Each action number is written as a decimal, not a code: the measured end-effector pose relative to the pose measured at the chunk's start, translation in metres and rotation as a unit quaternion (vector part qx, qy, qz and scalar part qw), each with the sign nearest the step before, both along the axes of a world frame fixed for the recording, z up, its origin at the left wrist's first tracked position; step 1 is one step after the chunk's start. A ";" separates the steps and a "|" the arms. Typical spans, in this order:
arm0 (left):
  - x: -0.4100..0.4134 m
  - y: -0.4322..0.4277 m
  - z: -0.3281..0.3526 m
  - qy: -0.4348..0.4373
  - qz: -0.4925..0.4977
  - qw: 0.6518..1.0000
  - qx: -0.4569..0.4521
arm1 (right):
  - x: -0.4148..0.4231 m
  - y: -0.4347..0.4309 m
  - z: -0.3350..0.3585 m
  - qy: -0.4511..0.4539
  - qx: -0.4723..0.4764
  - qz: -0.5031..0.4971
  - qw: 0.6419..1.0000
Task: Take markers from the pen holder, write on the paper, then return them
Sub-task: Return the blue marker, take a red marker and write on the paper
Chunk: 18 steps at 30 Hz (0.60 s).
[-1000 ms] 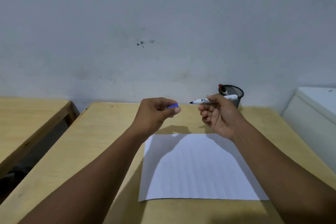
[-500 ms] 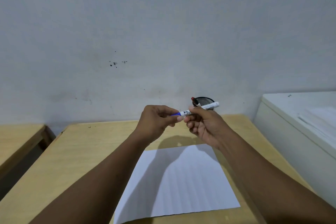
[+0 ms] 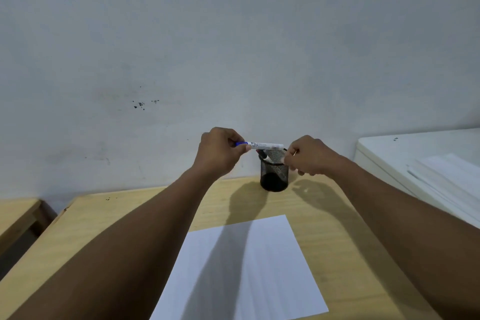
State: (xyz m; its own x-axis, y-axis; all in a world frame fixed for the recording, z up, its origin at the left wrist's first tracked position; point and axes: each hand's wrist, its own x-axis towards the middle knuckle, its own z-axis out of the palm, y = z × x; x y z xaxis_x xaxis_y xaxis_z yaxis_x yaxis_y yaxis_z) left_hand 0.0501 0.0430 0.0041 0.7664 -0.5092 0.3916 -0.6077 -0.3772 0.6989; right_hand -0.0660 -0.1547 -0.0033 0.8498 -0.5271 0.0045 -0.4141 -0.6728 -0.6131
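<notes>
Above the black mesh pen holder [image 3: 274,174], at the middle of the frame, the left hand [image 3: 220,153] pinches the blue-capped end of a white marker [image 3: 262,145] held level. The right hand [image 3: 309,156] is curled just beside the marker's other end; whether it grips it cannot be told. Another marker [image 3: 264,155] leans inside the holder. White paper [image 3: 259,267] lies on the wooden bench [image 3: 104,215], lower center.
</notes>
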 end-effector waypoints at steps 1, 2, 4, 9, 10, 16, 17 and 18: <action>0.004 -0.007 0.001 -0.008 -0.001 1.000 0.007 | 0.001 -0.007 0.000 0.010 -0.045 0.009 0.999; 0.007 -0.013 0.001 -0.015 -0.003 1.000 0.015 | 0.003 -0.013 -0.001 0.020 -0.079 0.015 0.997; 0.012 -0.028 -0.001 -0.029 -0.006 0.999 0.035 | 0.006 -0.019 -0.001 0.039 -0.117 0.022 0.992; 0.019 -0.060 -0.009 -0.070 -0.020 0.989 0.128 | 0.017 -0.030 -0.004 0.034 -0.126 0.030 0.991; 0.021 -0.064 -0.011 -0.079 -0.027 0.986 0.146 | 0.019 -0.033 -0.005 0.030 -0.123 0.031 0.991; 0.035 -0.067 -0.022 -0.128 -0.075 0.959 0.241 | 0.028 -0.042 -0.017 -0.005 -0.099 0.034 0.994; 0.036 -0.066 -0.023 -0.140 -0.082 0.953 0.256 | 0.028 -0.043 -0.018 -0.009 -0.094 0.034 0.995; 0.037 -0.066 -0.023 -0.151 -0.084 0.949 0.264 | 0.028 -0.043 -0.020 -0.013 -0.089 0.035 0.995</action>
